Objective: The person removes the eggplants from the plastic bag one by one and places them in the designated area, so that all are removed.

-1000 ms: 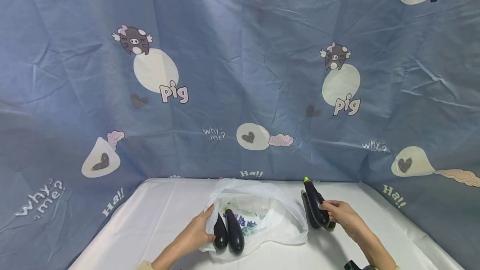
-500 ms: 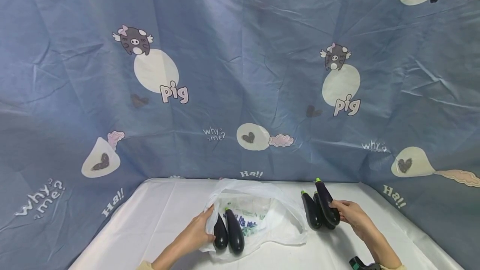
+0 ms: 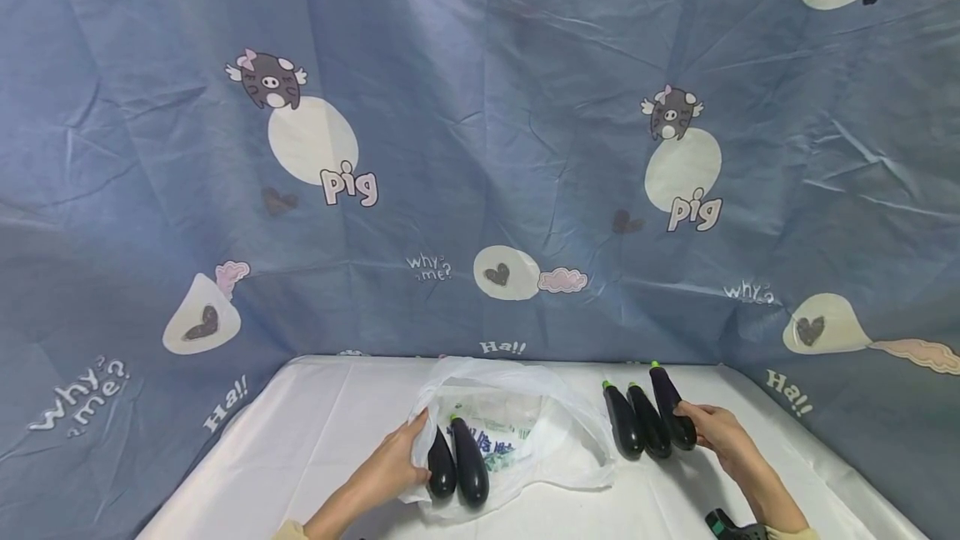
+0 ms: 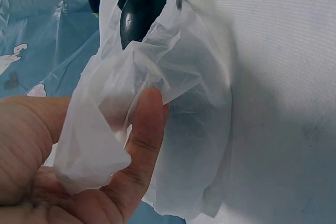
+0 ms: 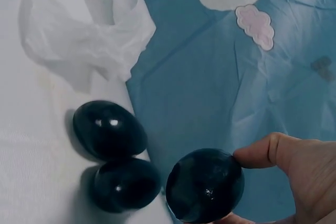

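Observation:
A white plastic bag (image 3: 573, 469) lies with its mouth spread wide, two dark eggplants (image 3: 470, 463) inside it. My left hand (image 3: 393, 461) pinches the bag's left edge between thumb and fingers; in the left wrist view the thin film (image 4: 97, 150) bunches in that grip. To the right of the bag, two more eggplants (image 3: 624, 422) rest side by side on the white surface. My right hand (image 3: 723, 432) holds a third eggplant (image 3: 670, 407) by its thick lower end, green stem pointing away. The right wrist view shows the thumb on the held eggplant's (image 5: 205, 186) side.
White cloth (image 3: 300, 440) covers the table. Behind and at both sides hangs a blue curtain (image 3: 420, 190) printed with pigs and lettering. A dark device (image 3: 731, 526) is strapped on the right wrist.
My right hand has carried its eggplant rightward, from above the other two to their right side, so both now show fully. The left hand and bag have stayed put.

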The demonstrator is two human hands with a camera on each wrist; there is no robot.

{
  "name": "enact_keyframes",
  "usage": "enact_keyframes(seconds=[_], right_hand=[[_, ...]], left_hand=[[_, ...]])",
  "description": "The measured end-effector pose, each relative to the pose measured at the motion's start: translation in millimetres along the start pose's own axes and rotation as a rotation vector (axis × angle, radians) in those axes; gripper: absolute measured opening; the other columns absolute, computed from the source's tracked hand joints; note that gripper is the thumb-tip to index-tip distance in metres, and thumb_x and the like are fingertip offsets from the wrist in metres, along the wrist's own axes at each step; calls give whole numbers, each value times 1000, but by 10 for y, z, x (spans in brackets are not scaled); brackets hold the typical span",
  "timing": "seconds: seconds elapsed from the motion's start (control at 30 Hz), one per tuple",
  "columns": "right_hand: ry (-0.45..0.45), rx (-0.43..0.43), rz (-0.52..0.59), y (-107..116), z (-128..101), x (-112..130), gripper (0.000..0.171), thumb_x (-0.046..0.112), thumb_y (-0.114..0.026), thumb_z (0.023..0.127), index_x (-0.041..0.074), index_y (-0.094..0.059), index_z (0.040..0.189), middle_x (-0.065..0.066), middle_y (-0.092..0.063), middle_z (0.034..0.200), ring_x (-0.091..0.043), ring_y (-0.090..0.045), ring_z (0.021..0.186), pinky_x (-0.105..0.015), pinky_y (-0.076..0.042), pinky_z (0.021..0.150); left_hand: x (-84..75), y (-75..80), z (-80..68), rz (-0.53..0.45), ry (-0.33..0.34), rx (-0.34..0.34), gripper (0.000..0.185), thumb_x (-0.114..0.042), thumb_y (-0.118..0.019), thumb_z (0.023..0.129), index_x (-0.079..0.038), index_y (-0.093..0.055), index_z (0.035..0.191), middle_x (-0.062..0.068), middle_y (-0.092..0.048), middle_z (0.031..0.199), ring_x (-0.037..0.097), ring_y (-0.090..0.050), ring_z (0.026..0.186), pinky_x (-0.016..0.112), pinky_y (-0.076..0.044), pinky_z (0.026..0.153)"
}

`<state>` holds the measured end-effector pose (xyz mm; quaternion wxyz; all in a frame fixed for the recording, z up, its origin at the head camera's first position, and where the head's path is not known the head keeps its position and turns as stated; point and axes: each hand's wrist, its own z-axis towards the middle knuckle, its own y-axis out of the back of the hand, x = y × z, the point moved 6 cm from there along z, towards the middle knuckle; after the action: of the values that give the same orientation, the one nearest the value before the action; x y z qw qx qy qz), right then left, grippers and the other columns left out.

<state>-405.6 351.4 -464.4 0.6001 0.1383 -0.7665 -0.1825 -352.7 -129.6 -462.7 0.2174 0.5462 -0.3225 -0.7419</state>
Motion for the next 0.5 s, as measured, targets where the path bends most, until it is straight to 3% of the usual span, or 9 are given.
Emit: enact_keyframes(seconds=[0.2,0.5], right_hand=[[-30,-39,-15,60,46,-106,78,51,-53,82,-14,-43,125,-32,-38,127,-31,-47,101,-36,-47,79],[-67,-78,-33,114,108,-238,79,50,-56,80,-15,-45,123,-19,-47,99,-19,-46,76,-32,-45,68]], left_hand=[[-23,8,3,6,-3,1,90,-3,-73,57,7,-32,136,29,-34,138,44,-33,125,54,-29,100],[-37,3,-14,11,-11,-5,90,-3,-74,56,8,-33,135,29,-36,136,45,-35,124,54,-30,100]])
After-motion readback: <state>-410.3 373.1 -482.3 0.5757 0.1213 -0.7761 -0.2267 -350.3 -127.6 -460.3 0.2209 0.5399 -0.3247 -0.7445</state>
